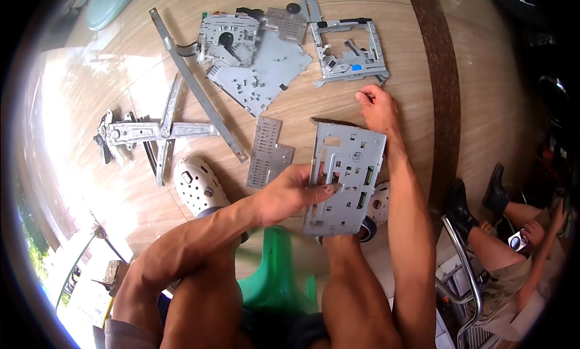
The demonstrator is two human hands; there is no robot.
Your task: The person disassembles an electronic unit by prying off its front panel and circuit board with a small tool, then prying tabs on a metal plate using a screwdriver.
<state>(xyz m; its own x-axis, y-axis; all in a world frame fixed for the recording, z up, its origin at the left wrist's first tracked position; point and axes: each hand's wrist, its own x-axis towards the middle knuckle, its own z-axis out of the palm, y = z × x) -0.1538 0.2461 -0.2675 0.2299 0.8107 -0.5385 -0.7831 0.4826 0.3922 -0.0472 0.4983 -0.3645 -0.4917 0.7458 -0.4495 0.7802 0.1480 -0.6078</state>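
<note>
My left hand (296, 195) is closed on the left edge of a flat grey metal panel (356, 189), its thumb on the upper face. The panel has square cut-outs, a round stamped mark and green strips showing in two slots. Beyond the panel's far right corner, my right hand (380, 110) is closed with its fingers curled. Whatever they may hold is hidden or too small to make out. Just past it on the floor lies an open metal frame (382, 50) with a blue piece inside. A perforated metal plate (264, 150) lies left of the panel.
Several small screws lie on a metal sheet (284, 65), beside a disc-drive mechanism (226, 38). A long metal bar (202, 89) and a crossed-arm metal mechanism (163, 130) lie left. A green stool (275, 270) is beneath me. Another person (519, 240) sits at right.
</note>
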